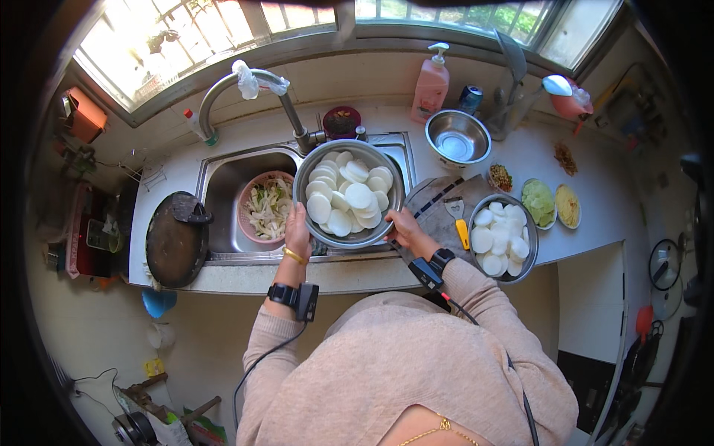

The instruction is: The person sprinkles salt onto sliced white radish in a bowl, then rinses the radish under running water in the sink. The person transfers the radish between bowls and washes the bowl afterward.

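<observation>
Both hands grip a large steel bowl (348, 242) over the right part of the sink, with many round white vegetable slices (358, 196) in it. My left hand (298, 237) holds its lower left rim; my right hand (405, 227) holds the lower right rim. Just left of the bowl, a pink basket (245, 228) of cut greens stands in the sink basin. To the right lie a yellow-handled peeler (461, 227) on a dark board or mat (432, 217) and a smaller metal bowl (532, 251) with more white slices. The fingers under the large bowl are hidden.
A round chopping board (175, 251) with a cleaver (191, 209) on it lies left of the sink (223, 167). The curved faucet (287, 106) rises behind. An empty steel bowl (458, 142), a pink pump bottle (430, 86), a can (470, 100) and small dishes of cut food (538, 203) stand right.
</observation>
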Tool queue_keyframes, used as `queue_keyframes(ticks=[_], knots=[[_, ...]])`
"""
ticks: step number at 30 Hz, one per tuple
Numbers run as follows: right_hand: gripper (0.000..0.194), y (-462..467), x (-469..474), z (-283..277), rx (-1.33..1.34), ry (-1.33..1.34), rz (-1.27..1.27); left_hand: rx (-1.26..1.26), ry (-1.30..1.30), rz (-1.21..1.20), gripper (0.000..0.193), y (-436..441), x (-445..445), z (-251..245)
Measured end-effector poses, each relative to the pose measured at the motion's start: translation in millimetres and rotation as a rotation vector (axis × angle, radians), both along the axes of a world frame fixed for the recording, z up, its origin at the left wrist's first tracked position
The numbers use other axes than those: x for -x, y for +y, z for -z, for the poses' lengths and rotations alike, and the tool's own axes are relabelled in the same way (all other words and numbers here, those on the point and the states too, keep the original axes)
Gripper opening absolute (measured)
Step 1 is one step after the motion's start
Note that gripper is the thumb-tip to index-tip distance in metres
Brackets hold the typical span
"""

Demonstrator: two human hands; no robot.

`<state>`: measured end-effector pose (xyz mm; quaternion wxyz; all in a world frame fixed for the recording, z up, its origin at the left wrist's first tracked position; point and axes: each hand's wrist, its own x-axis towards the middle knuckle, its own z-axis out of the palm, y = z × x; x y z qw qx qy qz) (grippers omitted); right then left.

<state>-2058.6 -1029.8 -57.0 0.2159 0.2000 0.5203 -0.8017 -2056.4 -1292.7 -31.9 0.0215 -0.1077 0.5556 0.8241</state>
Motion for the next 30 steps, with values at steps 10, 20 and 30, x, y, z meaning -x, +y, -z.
queue_keyframes(ticks=[10, 20, 30], knots=[[0.023, -2, 4, -42, -0.218, 0.256, -0.022, -0.409, -0.081, -0.027, 0.042, 4, -7, 17], [0.020, 1, 7, -31, -0.160, 0.108, -0.009, -0.303, -0.043, 0.066, 0.042, 1, 4, 16], [0.021, 4, 6, -24, -0.235, 0.097, 0.033, -0.324, 0.004, 0.087, 0.037, 8, 3, 20]])
